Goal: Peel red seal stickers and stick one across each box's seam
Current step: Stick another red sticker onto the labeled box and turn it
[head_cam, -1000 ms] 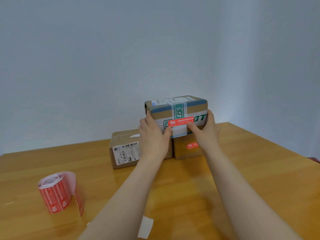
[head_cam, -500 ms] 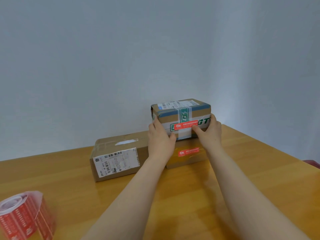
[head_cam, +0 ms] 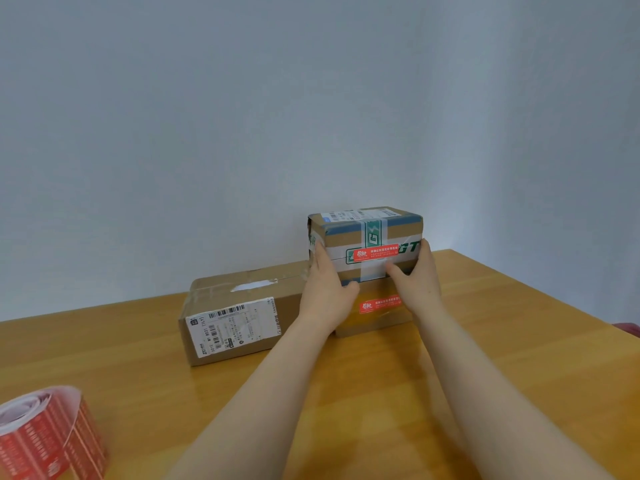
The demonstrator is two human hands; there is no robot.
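A taped cardboard box (head_cam: pixel 367 233) with green-lettered tape stands on top of a lower brown box (head_cam: pixel 377 315). A red seal sticker (head_cam: pixel 375 252) lies across the top box's front seam; another red sticker (head_cam: pixel 379 304) is on the lower box's front. My left hand (head_cam: pixel 325 292) grips the top box's left side, thumb on the front. My right hand (head_cam: pixel 417 284) grips its right side, thumb under the front edge. A long flat box (head_cam: pixel 239 313) with a white shipping label lies to the left. The roll of red stickers (head_cam: pixel 45 441) sits at the bottom left.
The wooden table (head_cam: pixel 346 393) runs to a pale wall behind the boxes. Its right edge slants down past the boxes, with something dark red (head_cam: pixel 628 329) just beyond it.
The view has shifted right and down, so the sticker roll slid toward the left corner. Both hands stayed on the top box, thumbs sliding from the sticker's ends down toward the box's lower edge.
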